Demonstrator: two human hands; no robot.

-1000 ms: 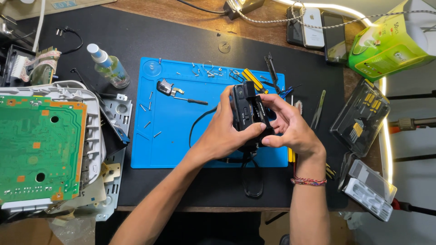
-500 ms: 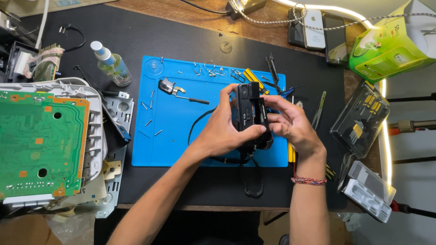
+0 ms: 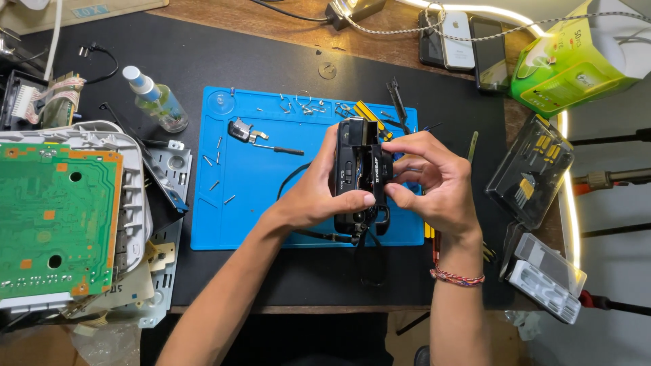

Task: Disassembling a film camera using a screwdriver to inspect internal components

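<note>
A small black camera [image 3: 359, 177] is held upright above the blue mat [image 3: 237, 203] on the bench [image 3: 271, 61], clamped from its side by the left hand [image 3: 319, 193] for steadiness; the right hand [image 3: 430, 179] is pinched narrow on its other edge, fingertips working there. Loose screws [image 3: 217, 159] are kept on the mat, likely so none roll off.

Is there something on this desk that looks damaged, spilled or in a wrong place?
Nothing is spilled. Odd points: small screws lie loose and scattered on the blue mat, and a green circuit board sits bare on an opened white casing at the desk's left edge. Both hands, left hand and right hand, hold the black device.
</note>
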